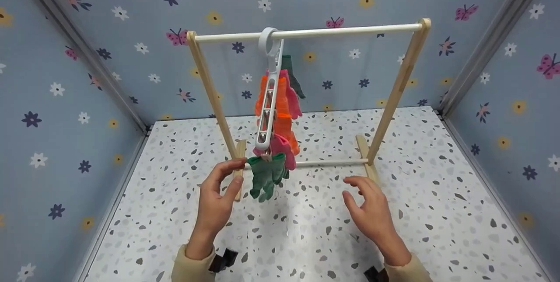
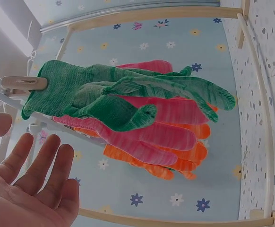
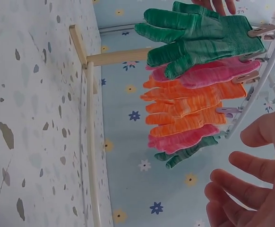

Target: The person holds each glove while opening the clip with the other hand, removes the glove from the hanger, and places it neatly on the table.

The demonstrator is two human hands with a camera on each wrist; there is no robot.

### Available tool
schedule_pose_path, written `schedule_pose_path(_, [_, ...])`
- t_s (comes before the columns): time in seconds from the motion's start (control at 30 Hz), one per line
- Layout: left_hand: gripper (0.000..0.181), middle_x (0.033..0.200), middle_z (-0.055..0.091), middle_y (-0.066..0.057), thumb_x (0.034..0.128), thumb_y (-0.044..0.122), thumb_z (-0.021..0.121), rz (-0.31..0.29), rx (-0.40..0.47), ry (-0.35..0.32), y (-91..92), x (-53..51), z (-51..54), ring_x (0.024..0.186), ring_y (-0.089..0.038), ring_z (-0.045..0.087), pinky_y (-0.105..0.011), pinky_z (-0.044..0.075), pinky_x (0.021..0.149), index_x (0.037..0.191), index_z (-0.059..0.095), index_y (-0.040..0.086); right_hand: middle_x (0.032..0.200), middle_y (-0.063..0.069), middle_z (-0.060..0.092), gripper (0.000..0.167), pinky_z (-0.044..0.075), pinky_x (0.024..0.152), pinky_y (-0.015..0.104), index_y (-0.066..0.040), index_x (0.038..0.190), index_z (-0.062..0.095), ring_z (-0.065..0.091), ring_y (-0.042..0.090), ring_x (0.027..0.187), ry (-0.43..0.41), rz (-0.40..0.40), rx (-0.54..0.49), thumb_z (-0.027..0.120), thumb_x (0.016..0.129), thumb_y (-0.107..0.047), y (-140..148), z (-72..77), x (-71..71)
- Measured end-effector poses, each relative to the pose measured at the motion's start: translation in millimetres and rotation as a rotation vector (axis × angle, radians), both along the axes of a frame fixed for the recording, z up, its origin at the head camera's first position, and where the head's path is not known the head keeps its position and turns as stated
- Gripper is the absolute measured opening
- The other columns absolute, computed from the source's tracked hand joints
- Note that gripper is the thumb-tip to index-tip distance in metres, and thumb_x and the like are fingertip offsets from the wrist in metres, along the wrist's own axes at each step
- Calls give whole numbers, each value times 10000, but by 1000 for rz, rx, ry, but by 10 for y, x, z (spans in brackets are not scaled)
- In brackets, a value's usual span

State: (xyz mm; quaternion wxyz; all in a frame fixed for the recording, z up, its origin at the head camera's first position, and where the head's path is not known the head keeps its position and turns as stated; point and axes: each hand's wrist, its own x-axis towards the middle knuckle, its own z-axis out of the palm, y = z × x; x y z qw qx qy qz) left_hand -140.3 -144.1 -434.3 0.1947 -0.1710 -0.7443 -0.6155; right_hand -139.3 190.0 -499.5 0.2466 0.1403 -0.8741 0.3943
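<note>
A white clip hanger [image 1: 272,111] hangs by its ring from the rack's top bar, with knit gloves clipped along it. Nearest me is a green glove [image 1: 266,176], held at the cuff by a beige clothespin [image 2: 25,83]. Behind it hang pink gloves [image 3: 194,75], orange gloves [image 3: 184,101] and a far green glove [image 1: 292,75]. My left hand [image 1: 217,199] is beside the near green glove's cuff, fingers loosely bent and holding nothing; in the left wrist view a gap shows between them. To the right of the gloves, my right hand [image 1: 369,207] hovers apart, fingers relaxed.
The rack has wooden side posts [image 1: 396,94], a white top bar [image 1: 345,31] and a low crossbar [image 1: 328,162]. It stands on a speckled white tabletop [image 1: 306,238]. Flower-patterned blue panels [image 1: 341,67] enclose the back and both sides.
</note>
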Motion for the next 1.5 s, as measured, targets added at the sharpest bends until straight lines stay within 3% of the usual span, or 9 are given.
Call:
schedule_pose_path(0.17, [280,1296,625,-78,972,-15,581,-29,11,23,-9,-57,-44,1200,-229,557,-359,359,1075,1248,614,24,1084,18,677,251,519,751,462,-102,1112,700,621,207,987,6,32,-30,725,876,-23,-82,4,-13])
schedule_pose_path(0.6, [307,1308,613,-81,948,-30,604,-63,23,61,40,-109,76,1223,-251,541,-389,329,1098,1248,611,32,1075,-6,687,209,522,742,391,-79,1109,699,628,156,978,16,70,-46,707,902,-53,-253,29,-25])
schedule_pose_path(0.87, [314,1319,611,-68,937,-9,635,-105,28,97,99,-177,160,1288,-267,503,-425,330,1103,1248,603,24,1088,-20,677,232,521,759,417,-120,1121,694,631,181,996,1,98,-52,706,901,-46,-320,70,-44])
schedule_pose_path(1.13, [321,1289,613,-67,942,19,648,-95,18,72,137,-211,151,1292,-240,500,-423,344,1097,1259,601,40,1085,-28,680,215,518,776,373,-108,1121,696,631,177,994,21,122,-55,701,909,-71,-391,182,-81])
schedule_pose_path(1.5, [302,1217,645,-81,939,-9,650,-79,16,41,188,-243,96,1129,-229,583,-373,443,959,1236,616,29,1089,-42,680,221,514,785,361,-100,1131,697,623,163,980,73,179,-113,701,909,-96,-625,526,-161])
